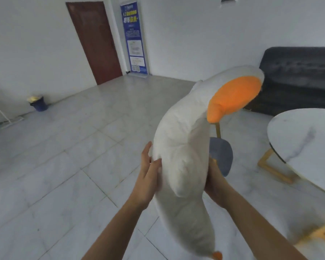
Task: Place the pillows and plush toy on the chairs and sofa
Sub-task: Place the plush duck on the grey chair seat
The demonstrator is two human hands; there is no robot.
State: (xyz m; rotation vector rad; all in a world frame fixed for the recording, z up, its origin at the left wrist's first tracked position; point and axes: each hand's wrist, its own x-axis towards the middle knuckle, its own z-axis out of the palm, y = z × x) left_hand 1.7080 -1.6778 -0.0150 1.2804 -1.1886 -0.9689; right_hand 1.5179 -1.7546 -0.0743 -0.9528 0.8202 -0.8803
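Note:
A long white goose plush toy (182, 143) with an orange beak hangs in the air in front of me, head up and to the right, an orange foot at the bottom edge. My left hand (148, 175) presses its left side and my right hand (213, 182) grips its right side, partly hidden behind the body. A blue chair (222, 158) with gold legs stands just behind the toy, mostly covered by it. The dark sofa (296, 79) stands against the wall at the right. No pillows are in view.
A white marble round table (308, 147) with gold legs stands at the right. A brown door (94, 40) and a blue banner (134, 38) are at the far wall. A small blue bin (38, 104) sits at the left wall. Pale floor tiles (73, 147) spread left.

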